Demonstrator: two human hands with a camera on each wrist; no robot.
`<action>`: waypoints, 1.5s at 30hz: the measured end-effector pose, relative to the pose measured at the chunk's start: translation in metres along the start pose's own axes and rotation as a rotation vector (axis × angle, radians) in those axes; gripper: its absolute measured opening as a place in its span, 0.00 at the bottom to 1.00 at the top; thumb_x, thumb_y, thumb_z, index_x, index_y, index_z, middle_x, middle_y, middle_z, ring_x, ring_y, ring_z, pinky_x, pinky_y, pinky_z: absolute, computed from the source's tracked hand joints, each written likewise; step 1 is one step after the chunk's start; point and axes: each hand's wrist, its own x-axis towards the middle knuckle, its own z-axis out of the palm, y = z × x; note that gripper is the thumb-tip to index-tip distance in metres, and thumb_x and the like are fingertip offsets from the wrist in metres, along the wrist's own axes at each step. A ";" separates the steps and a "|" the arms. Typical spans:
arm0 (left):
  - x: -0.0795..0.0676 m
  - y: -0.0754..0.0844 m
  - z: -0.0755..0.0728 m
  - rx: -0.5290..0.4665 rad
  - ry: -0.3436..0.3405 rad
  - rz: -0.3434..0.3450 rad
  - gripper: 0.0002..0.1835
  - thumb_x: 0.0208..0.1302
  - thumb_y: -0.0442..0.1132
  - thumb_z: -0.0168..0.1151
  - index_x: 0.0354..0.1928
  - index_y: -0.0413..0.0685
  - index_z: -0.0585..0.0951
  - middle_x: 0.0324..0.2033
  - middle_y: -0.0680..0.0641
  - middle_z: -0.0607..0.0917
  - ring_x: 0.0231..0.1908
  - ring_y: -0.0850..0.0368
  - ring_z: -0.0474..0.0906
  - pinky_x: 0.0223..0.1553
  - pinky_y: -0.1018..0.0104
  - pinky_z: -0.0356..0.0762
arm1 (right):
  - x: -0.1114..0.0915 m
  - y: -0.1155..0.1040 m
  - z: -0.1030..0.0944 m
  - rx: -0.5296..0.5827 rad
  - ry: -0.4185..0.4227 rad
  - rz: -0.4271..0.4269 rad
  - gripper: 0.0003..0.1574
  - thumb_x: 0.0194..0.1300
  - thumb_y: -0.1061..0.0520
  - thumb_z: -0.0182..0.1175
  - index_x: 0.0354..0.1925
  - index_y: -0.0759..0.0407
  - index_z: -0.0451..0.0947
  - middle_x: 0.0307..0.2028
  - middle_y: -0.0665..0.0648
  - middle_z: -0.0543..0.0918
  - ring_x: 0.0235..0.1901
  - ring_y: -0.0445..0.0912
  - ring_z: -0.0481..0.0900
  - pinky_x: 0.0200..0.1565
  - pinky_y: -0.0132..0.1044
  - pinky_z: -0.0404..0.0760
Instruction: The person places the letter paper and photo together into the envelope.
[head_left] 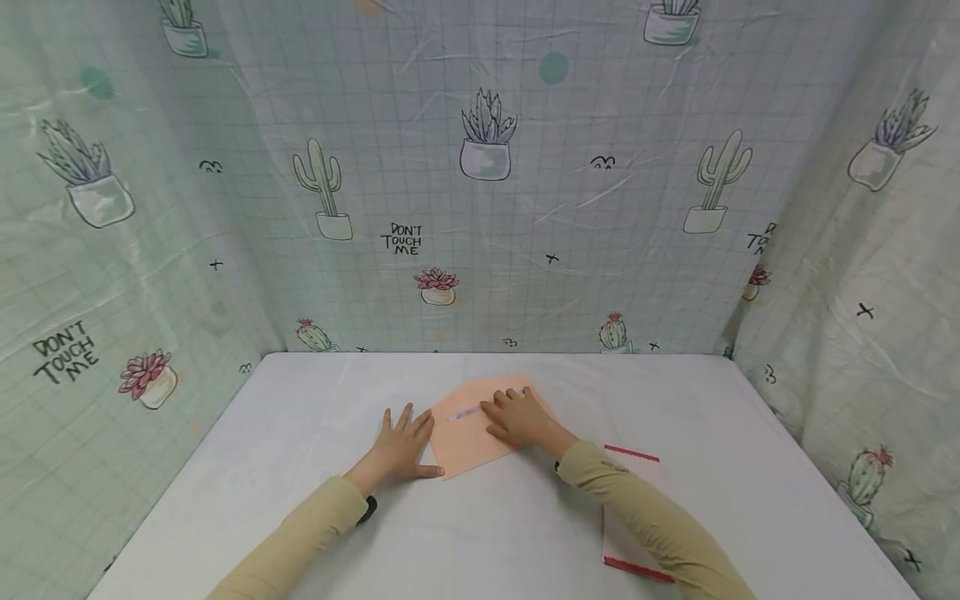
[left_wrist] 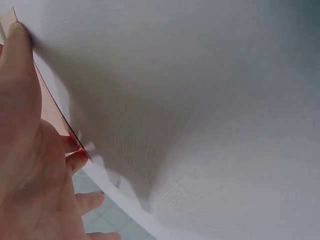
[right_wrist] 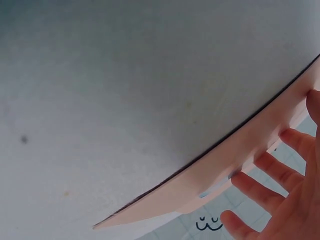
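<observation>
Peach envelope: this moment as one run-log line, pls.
peach envelope: on white table | left hand: touches left edge | right hand: touches top beside shiny strip | red-edged sheet: partly hidden by right sleeve

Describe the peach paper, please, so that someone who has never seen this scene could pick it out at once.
On the white table, find the left hand and, beside it, the right hand. Both touch the peach paper. Unlike the red-ended white sheet to its right, it is peach, with a narrow pale strip.
</observation>
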 end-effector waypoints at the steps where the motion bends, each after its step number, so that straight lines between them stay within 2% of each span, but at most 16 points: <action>1: 0.000 0.000 -0.001 0.001 -0.002 -0.001 0.50 0.48 0.73 0.48 0.65 0.43 0.59 0.66 0.46 0.59 0.66 0.37 0.50 0.58 0.33 0.50 | 0.000 0.000 0.001 -0.003 0.000 0.000 0.30 0.66 0.38 0.40 0.62 0.45 0.61 0.52 0.51 0.71 0.51 0.48 0.69 0.50 0.50 0.66; 8: -0.002 0.003 -0.006 -0.001 -0.025 -0.010 0.50 0.49 0.72 0.49 0.65 0.42 0.59 0.66 0.45 0.58 0.66 0.37 0.49 0.59 0.34 0.48 | -0.002 0.001 0.001 -0.019 0.012 -0.003 0.30 0.66 0.37 0.41 0.62 0.45 0.62 0.51 0.52 0.72 0.49 0.47 0.70 0.48 0.48 0.67; 13: -0.001 0.004 -0.008 -0.037 -0.024 -0.007 0.50 0.49 0.72 0.50 0.65 0.41 0.59 0.66 0.44 0.58 0.66 0.37 0.49 0.59 0.33 0.47 | -0.004 0.001 0.000 0.004 -0.004 0.022 0.31 0.66 0.37 0.41 0.63 0.45 0.60 0.51 0.52 0.72 0.49 0.47 0.70 0.49 0.50 0.66; 19: 0.001 0.005 -0.006 -0.038 -0.026 -0.009 0.50 0.48 0.72 0.49 0.65 0.42 0.59 0.67 0.45 0.58 0.66 0.37 0.48 0.59 0.34 0.47 | -0.006 0.003 0.002 0.040 0.024 0.026 0.30 0.66 0.39 0.42 0.62 0.46 0.62 0.50 0.51 0.73 0.49 0.48 0.72 0.48 0.51 0.66; 22: 0.002 0.004 -0.005 -0.034 -0.031 -0.011 0.51 0.48 0.72 0.49 0.65 0.42 0.58 0.67 0.45 0.58 0.66 0.38 0.48 0.59 0.34 0.47 | -0.007 0.003 0.000 0.097 -0.016 0.023 0.29 0.66 0.40 0.42 0.62 0.47 0.61 0.53 0.53 0.72 0.53 0.50 0.70 0.50 0.52 0.66; 27: 0.002 0.004 -0.004 -0.033 -0.039 -0.011 0.51 0.48 0.72 0.49 0.65 0.42 0.58 0.67 0.45 0.58 0.66 0.37 0.49 0.58 0.33 0.47 | -0.008 0.005 -0.008 0.281 -0.169 0.050 0.30 0.67 0.43 0.42 0.65 0.49 0.58 0.63 0.57 0.63 0.63 0.53 0.60 0.58 0.56 0.61; 30: 0.001 0.004 -0.005 -0.036 -0.046 -0.011 0.50 0.49 0.71 0.50 0.65 0.41 0.58 0.66 0.44 0.58 0.66 0.38 0.48 0.58 0.33 0.47 | -0.010 0.007 -0.013 0.345 -0.230 0.064 0.31 0.67 0.43 0.42 0.66 0.48 0.56 0.66 0.57 0.58 0.66 0.54 0.56 0.60 0.57 0.57; 40: -0.003 0.004 -0.007 -0.069 -0.043 -0.008 0.49 0.50 0.70 0.50 0.65 0.40 0.58 0.66 0.44 0.58 0.66 0.37 0.48 0.58 0.33 0.47 | -0.024 0.008 -0.020 0.486 -0.249 0.055 0.31 0.66 0.44 0.46 0.65 0.48 0.58 0.67 0.59 0.57 0.65 0.57 0.57 0.58 0.63 0.56; 45: -0.003 0.003 -0.004 -0.089 -0.035 -0.004 0.50 0.50 0.70 0.49 0.65 0.40 0.57 0.67 0.43 0.57 0.67 0.38 0.47 0.58 0.32 0.46 | -0.033 0.012 -0.021 0.531 -0.205 0.040 0.29 0.66 0.46 0.47 0.63 0.49 0.60 0.65 0.60 0.60 0.64 0.57 0.59 0.57 0.62 0.58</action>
